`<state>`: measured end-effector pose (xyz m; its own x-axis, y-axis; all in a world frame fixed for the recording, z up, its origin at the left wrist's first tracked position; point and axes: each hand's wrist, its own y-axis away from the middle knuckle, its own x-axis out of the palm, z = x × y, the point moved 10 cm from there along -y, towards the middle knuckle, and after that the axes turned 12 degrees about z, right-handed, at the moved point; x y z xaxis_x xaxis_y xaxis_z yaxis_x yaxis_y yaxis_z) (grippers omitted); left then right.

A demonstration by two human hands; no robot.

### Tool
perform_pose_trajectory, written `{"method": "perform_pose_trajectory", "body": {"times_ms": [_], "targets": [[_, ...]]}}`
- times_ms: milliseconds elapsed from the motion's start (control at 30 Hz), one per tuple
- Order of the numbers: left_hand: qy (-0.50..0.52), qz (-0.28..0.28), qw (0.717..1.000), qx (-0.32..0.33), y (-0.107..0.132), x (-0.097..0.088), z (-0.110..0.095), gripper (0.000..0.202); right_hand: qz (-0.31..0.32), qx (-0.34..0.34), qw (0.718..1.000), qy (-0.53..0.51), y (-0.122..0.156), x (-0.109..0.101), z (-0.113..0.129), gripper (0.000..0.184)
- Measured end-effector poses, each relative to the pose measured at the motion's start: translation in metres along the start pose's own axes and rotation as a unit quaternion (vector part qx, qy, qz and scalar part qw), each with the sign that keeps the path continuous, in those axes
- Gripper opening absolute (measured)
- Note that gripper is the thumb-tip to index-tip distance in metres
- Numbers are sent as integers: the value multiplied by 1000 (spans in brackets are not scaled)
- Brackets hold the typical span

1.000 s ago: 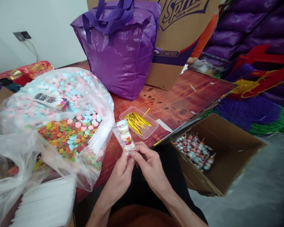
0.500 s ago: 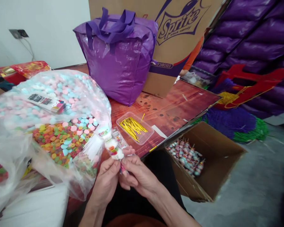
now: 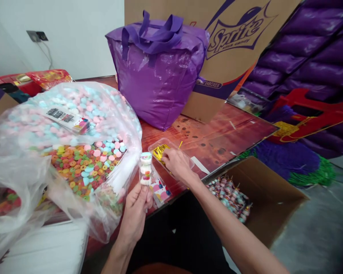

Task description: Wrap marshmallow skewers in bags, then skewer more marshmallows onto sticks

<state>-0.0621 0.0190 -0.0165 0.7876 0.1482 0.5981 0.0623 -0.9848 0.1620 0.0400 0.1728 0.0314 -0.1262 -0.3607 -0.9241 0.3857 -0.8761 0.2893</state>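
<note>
My left hand [image 3: 138,201] is closed round the lower end of a candy skewer [image 3: 145,169], held upright in a clear wrapper. White marshmallow pieces and coloured gummies are stacked on it, with a printed label at the top. Over a shallow clear plastic tray [image 3: 191,163], my right hand [image 3: 176,161] reaches down with fingers pinched among gold twist ties [image 3: 159,151]. Its fingertips are partly hidden. Printed cards [image 3: 161,190] lie on the table just right of the skewer.
Left stands a big clear bag of marshmallows [image 3: 100,102], with gummy rings [image 3: 74,163] and white sticks [image 3: 118,173] before it. Behind are a purple bag [image 3: 157,83] and a Sprite carton [image 3: 231,57]. Below the table edge, an open cardboard box [image 3: 274,186] holds finished-looking skewers.
My right hand has left the skewer and moved right and forward into the tray of ties. My left hand now holds the skewer alone, more upright. The view has shifted slightly left.
</note>
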Motion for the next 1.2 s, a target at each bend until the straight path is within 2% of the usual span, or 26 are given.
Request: {"method": "perform_pose_trajectory", "body": {"times_ms": [167,400,600,933,1133,1200], "targets": [[45,-21,999,11,-1,-7,5,37,44,7,999,26,-17,18,-3,27],[71,-44,996,14,-7,-14,9,31,53,5,998,22,-11,9,-7,27],[63,-65,995,30,-6,-13,6,33,46,-11,999,7,-8,15,1,23],[84,-77,993,33,-6,-15,7,35,12,-36,996,-75,-3,6,-11,22],[81,-78,993,36,-7,-15,4,35,-39,-8,994,-98,6,-3,-21,23],[78,-79,993,38,-8,-15,2,34,-78,-13,990,-114,14,-9,-25,24]]}}
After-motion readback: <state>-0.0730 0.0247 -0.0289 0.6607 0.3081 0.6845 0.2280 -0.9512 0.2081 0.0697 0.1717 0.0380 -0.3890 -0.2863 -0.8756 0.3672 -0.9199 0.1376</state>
